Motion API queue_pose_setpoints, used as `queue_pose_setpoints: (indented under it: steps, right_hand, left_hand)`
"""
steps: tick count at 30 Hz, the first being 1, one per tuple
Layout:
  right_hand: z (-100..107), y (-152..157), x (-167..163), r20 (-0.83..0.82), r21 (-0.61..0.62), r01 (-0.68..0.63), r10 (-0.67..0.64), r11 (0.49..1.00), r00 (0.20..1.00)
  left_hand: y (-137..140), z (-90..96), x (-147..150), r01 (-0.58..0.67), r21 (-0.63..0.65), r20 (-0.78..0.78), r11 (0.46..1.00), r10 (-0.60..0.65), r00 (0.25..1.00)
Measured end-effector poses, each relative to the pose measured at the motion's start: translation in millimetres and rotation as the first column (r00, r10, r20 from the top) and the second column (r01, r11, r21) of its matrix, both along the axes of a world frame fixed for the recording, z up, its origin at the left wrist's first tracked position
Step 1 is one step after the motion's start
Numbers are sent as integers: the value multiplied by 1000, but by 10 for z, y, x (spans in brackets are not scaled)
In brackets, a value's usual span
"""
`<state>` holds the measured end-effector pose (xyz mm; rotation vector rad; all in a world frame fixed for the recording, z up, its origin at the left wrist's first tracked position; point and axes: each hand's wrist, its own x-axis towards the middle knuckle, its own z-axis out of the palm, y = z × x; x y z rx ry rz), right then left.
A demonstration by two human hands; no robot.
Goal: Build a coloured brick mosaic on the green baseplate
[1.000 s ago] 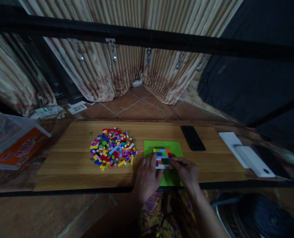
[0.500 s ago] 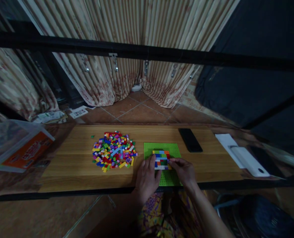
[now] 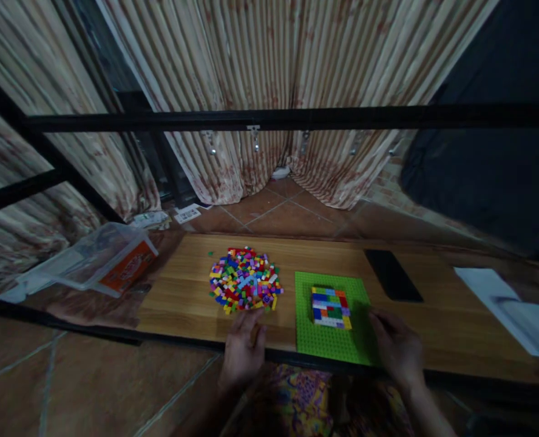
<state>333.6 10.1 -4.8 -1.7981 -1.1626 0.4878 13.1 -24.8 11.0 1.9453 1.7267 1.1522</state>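
My left hand [image 3: 244, 345] is at the table's front edge, its fingers reaching to the near side of a pile of small toy bricks [image 3: 244, 279] in many colours. Its thumb stands apart from the fingers, and I see nothing in it. On the green baseplate [image 3: 309, 337] sits a flat, multicoloured block of joined bricks [image 3: 331, 308], roughly square, with neither hand touching it. Beside the plate's right edge is my right hand [image 3: 397, 349]. Its fingers are curled close together and dim; whatever they may hold is hidden.
A black phone [image 3: 393, 275] lies right of the baseplate on the wooden table [image 3: 183, 291]. Further right are white paper [image 3: 490, 291] and a white device [image 3: 531, 325]. A clear plastic box [image 3: 110, 255] with an orange label stands left of the table. A dark bar [image 3: 278, 119] crosses beyond it.
Both hands have come off the joined bricks. The left has moved left to the loose pile, the right away to the plate's right side. The view has swung left.
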Motion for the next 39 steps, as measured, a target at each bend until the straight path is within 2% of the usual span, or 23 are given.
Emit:
queue_pose_setpoints:
  steps: [4, 7, 14, 23, 30, 34, 39]
  right_hand:
    - [-130, -1, 39, 165, -60, -3, 12, 998, 986]
    - [-158, -13, 32, 233, -68, -4, 20, 998, 972]
    - [-113, -42, 27, 281, -110, -8, 39, 994, 959]
    - [-130, -51, 13, 318, -98, -7, 38, 995, 947]
    - [-120, -46, 3, 320, -112, -12, 48, 994, 946]
    - [-99, -38, -12, 296, -97, -4, 33, 995, 955]
    - [-91, -41, -24, 321, -100, 7, 26, 995, 947]
  left_hand:
    - [55, 39, -380, -188, 36, -18, 982, 189, 982]
    - [125, 53, -546, -285, 32, -15, 958, 286, 958]
    - [338, 97, -683, -395, 11, -15, 918, 395, 918]
    - [820, 168, -950, -514, -119, -196, 850, 487, 851]
    - [1144, 214, -1009, -453, -233, -274, 861, 389, 880]
    - [1158, 243, -965, -419, -263, -262, 869, 354, 898]
    - [1112, 252, -886, -329, -245, -184, 912, 289, 939]
